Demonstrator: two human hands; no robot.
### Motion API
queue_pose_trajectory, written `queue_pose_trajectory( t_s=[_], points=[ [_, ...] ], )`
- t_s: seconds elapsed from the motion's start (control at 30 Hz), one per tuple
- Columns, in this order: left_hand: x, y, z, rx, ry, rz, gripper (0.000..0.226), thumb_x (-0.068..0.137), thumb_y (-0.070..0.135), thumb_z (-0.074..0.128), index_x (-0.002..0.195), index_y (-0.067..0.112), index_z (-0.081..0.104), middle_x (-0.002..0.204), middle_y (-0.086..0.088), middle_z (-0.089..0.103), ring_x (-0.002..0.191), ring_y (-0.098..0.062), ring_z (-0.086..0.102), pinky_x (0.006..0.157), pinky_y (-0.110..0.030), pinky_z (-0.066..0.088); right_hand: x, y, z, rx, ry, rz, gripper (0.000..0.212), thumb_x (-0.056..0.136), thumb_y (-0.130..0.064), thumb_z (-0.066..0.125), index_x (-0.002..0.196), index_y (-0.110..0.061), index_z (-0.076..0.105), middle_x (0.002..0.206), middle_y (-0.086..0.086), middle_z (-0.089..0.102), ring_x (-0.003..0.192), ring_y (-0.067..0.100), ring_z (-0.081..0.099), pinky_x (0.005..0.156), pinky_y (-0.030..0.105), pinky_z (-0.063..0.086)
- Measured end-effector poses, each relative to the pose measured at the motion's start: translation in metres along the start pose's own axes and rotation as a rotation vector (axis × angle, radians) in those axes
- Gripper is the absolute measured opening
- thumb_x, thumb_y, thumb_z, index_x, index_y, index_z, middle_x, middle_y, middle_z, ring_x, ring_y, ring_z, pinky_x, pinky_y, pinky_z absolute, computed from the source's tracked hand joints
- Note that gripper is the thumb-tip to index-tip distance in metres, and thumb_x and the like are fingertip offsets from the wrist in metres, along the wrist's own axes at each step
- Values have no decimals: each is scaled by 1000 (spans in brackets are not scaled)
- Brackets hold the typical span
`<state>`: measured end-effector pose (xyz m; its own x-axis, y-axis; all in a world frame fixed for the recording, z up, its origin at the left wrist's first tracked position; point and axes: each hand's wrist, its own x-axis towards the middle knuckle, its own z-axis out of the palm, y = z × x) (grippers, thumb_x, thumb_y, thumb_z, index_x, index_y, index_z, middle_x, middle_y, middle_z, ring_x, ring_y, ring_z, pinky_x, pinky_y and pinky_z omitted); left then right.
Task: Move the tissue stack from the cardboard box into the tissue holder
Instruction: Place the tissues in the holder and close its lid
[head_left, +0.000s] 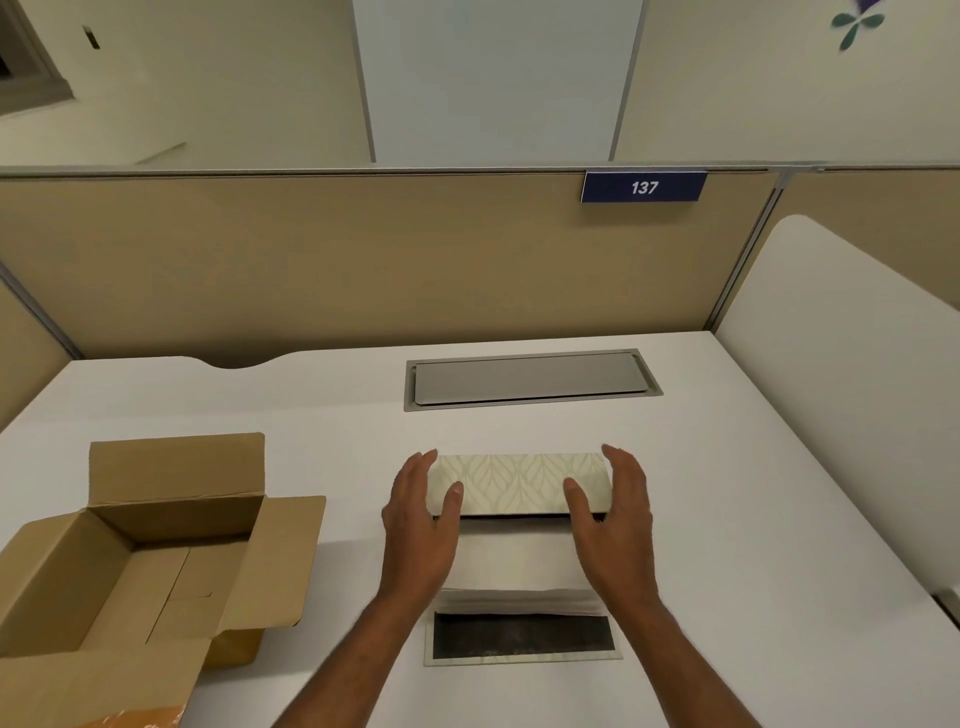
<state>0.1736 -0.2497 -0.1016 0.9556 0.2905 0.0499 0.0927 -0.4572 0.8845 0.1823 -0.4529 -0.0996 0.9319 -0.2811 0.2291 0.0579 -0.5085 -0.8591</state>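
Note:
The tissue holder lies unfolded at the middle of the desk. Its cream leaf-patterned flap (514, 483) stands up at the far side. My left hand (418, 525) grips the flap's left end and my right hand (615, 525) its right end, thumbs on the front face, fingers behind. The white tissue stack (519, 558) sits between my wrists on the holder's base. The holder's near flap (522, 636), with a dark inner patch, lies flat on the desk. The open cardboard box (171, 519) at the left shows only its bare bottom.
A grey cable-tray lid (530, 379) is set into the white desk (753, 519) behind the holder. Beige partitions (363, 260) close the back and sides, with a blue "137" label (644, 187). The box flaps spread toward the holder's left side.

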Motion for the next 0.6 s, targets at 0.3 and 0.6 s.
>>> queue_pose_trajectory(
  t_s=[0.3, 0.6],
  points=[
    [28, -1, 8, 250, -287, 22, 61, 100, 32, 49, 153, 24, 22, 167, 3, 8, 154, -16, 4, 124, -42, 9, 30, 6, 16, -299, -317, 10, 60, 98, -31, 57, 151, -20, 31, 162, 7, 25, 150, 28, 20, 120, 53, 19],
    [21, 0, -12, 240, -238, 73, 56, 87, 29, 71, 137, 25, 48, 147, 5, 48, 132, -18, 48, 110, -35, 45, 13, 0, -4, -266, -245, -19, 58, 85, -30, 76, 136, -23, 49, 145, 1, 48, 133, 21, 43, 112, 47, 34]
  ],
)
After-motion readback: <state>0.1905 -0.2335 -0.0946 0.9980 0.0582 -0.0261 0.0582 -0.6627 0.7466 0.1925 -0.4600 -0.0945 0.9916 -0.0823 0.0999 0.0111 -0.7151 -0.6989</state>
